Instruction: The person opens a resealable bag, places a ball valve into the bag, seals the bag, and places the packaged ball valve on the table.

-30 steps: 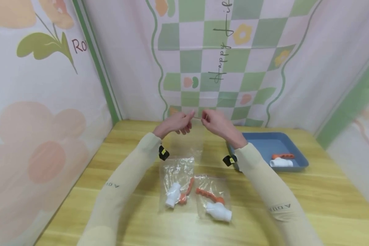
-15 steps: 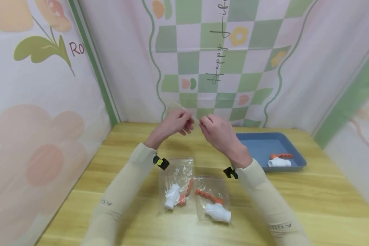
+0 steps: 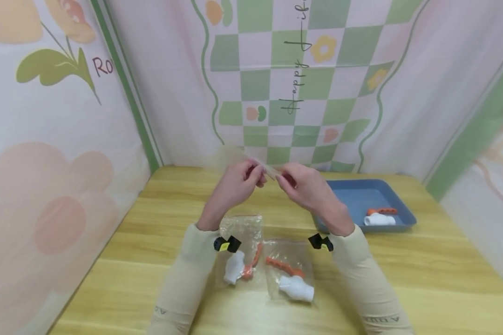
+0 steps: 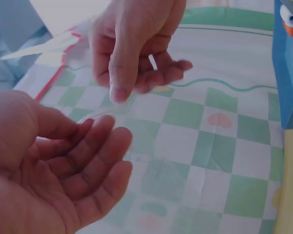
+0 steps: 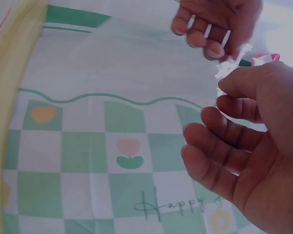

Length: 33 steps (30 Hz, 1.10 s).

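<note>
Nearest, two filled bags (image 3: pixel 243 228) are lying on the table (image 3: pixel 121 260), each enclosing a white fitting (image 3: pixel 296 288) and an orange handle (image 3: pixel 284 266). Farther out, left hand (image 3: pixel 236 184) and right hand (image 3: pixel 306 186) are pinching a blurred clear bag (image 3: pixel 269 170) above the table. Rightward, a blue tray (image 3: pixel 356 193) is holding another white fitting (image 3: pixel 379 219) and orange handle (image 3: pixel 382 211). Checked curtain (image 3: pixel 282 83) hanging behind.

Fittings (image 3: pixel 296 288) are white, handles (image 3: pixel 285 267) orange, tray (image 3: pixel 352 195) blue, backdrop (image 3: pixel 285 83) green-checked.

One bag (image 3: pixel 244 232) lies beside another bag (image 3: pixel 288 254) on the table (image 3: pixel 121 260), left of the tray (image 3: pixel 349 195).
</note>
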### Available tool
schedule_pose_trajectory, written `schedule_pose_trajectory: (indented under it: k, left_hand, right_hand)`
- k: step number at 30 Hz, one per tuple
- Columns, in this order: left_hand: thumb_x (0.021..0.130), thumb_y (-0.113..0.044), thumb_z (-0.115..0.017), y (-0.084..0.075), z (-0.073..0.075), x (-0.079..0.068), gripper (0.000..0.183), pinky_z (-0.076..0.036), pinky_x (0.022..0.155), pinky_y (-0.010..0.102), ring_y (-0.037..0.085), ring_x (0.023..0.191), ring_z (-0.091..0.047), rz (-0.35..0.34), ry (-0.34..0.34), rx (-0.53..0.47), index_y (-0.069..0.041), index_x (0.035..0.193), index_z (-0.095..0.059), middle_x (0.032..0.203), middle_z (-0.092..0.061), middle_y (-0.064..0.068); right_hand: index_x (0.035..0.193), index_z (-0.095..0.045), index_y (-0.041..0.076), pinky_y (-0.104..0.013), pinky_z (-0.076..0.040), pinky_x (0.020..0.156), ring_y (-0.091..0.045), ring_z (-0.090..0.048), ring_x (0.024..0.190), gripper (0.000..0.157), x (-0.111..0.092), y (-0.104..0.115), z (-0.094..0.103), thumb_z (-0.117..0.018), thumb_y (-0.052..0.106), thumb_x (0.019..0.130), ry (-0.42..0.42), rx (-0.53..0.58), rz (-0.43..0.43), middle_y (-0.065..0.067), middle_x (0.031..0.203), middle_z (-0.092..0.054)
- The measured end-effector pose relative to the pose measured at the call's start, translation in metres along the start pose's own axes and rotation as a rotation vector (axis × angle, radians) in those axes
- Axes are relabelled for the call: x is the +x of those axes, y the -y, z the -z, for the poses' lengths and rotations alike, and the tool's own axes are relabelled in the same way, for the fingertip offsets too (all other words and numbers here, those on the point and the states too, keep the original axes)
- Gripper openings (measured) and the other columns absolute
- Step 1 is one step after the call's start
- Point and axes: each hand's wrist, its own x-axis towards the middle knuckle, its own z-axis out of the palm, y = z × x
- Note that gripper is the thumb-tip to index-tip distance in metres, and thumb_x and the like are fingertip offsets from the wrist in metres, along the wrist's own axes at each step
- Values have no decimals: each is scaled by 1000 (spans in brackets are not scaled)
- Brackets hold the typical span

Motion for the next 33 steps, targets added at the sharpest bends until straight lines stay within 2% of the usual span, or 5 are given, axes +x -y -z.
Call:
schedule_pose_trajectory:
  k: [6,13,18,22,33]
  left_hand:
    - [104,-24,-49,1,-6,-7,26,-48,61,23,12,72,-60,-7,39,50,-8,93,-66,81,-67,1]
    - [103,-30,-51,1,-9,-11,26,-39,55,22,10,61,-49,-60,59,73,-15,82,-60,73,-61,-2]
    - [103,-24,-52,0,-8,-12,24,-37,53,20,8,58,-46,-190,109,61,-13,82,-60,71,-59,-2]
    - [102,-19,-53,0,-8,-12,21,-41,55,19,9,60,-52,-278,164,63,-11,85,-62,73,-64,-1]
    - [101,-18,-55,-2,-7,-15,17,-41,53,19,5,56,-47,-304,251,69,-9,89,-62,74,-65,3]
  right_hand:
    - [90,-62,7,-27,-47,57,-14,-53,65,8,-3,5,7,-69,10,89,28,87,41,-3,78,-59]
    - [111,-66,6,-29,-52,58,-14,-61,73,23,-3,13,8,-70,12,90,120,189,92,-6,96,-68]
    - [109,-67,10,-21,-50,59,-8,-59,71,19,-5,19,16,-70,11,90,157,262,54,1,88,-67]
    - [106,-67,11,-22,-51,58,-5,-57,68,16,-7,19,22,-68,6,91,194,329,37,4,82,-65]
    - [101,-69,11,-19,-49,57,0,-56,64,13,-8,16,28,-63,2,92,221,359,69,6,78,-66]
